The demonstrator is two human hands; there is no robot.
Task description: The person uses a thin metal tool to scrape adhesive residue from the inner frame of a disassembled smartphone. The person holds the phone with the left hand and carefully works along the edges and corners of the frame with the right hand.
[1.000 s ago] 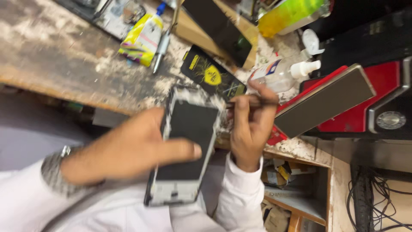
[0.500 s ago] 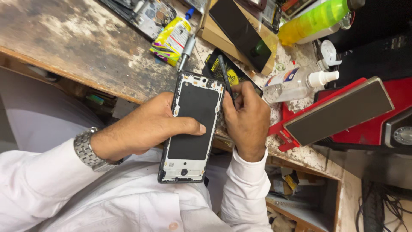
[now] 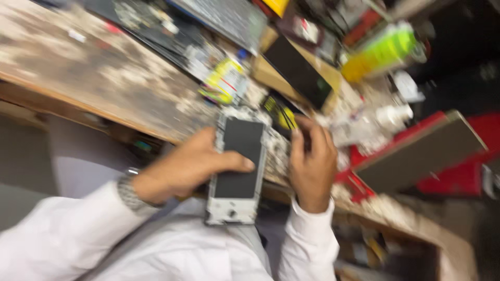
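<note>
Phone frame [image 3: 237,169], opened up, back side toward the camera, held over the near edge of the workbench [image 3: 88,88], above the person's lap. Frame is blurred, so fine detail is lost.

Left hand [image 3: 182,169] grips it from the left side, thumb laid across the dark middle panel, fingers wrapped behind. Firm grasp, watch [image 3: 126,191] at the wrist.

Right hand [image 3: 311,161] sits against the phone's upper right edge, fingers curled in. Can't tell whether it pinches a tool or just the edge; too smeared.

Handling, my read: light, thin, stiff along its length but easy to twist. Exposed internals and a glass face likely on the other side, so fragile. Bare edges look rough rather than slippery. Best hold is by the long side rails, as the left hand does, pressure kept off the dark panel and off the top and bottom end sections where small parts show.

Around it: yellow packet [image 3: 225,83] just beyond the top of the phone, dark flat panel [image 3: 298,70] leaning further back, green-yellow bottle [image 3: 380,52] behind, white bottle [image 3: 393,115] and red case [image 3: 458,161] to the right. Bench is cluttered and stained.
</note>
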